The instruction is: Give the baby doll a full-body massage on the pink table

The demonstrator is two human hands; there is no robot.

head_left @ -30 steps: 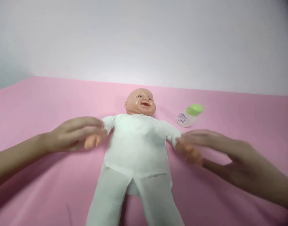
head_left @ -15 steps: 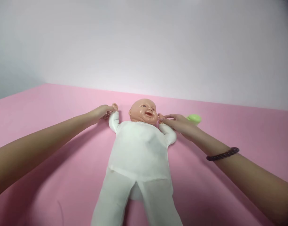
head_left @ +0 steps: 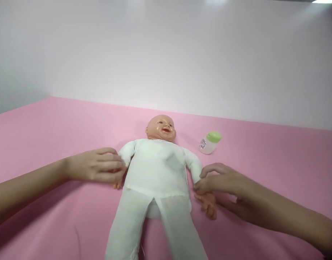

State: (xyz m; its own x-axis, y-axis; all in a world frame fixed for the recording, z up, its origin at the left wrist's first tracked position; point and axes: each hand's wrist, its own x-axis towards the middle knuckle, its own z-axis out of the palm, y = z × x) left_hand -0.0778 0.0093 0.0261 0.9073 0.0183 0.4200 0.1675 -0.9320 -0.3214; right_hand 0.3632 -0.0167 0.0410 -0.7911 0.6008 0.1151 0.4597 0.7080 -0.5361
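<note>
A baby doll (head_left: 157, 168) with a bare, shiny plastic head and a white cloth body lies on its back, head at the far end. Its arms are down beside its trunk. My left hand (head_left: 98, 165) is curled around the doll's wrist on the left, and the doll's fingertips show below my fingers. On the other side, my right hand (head_left: 228, 184) grips the doll's other wrist between thumb and fingers. The doll's orange-tinted plastic hand (head_left: 207, 205) sticks out beneath it. The doll's feet are out of view.
A small translucent bottle (head_left: 208, 144) with a green cap and a printed label stands right of the doll's head. The pink table surface (head_left: 81, 126) meets a pale wall (head_left: 166, 61) behind. A thin dark strand lies at the front left.
Both my hands have brought the doll's arms down from beside its head to beside its trunk. The bottle, earlier mostly hidden behind my right hand, is now in full view.
</note>
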